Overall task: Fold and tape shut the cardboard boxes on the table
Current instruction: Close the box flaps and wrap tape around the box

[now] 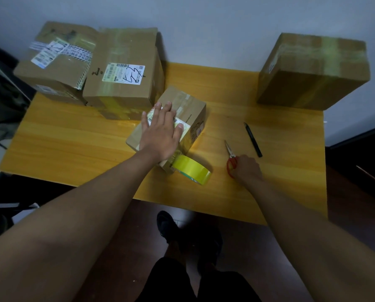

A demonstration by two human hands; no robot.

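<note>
Right hand grips scissors; left hand flat on small box, yellow table.

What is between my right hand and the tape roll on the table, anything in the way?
Nothing visible. The right hand grips the red-handled scissors, and only bare table lies between it and the yellow tape roll beside the small box.

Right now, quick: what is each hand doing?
Left hand: open, fingers straight, pressing flat on the small box.
Right hand: curled round the red handles of the scissors on the table.
</note>
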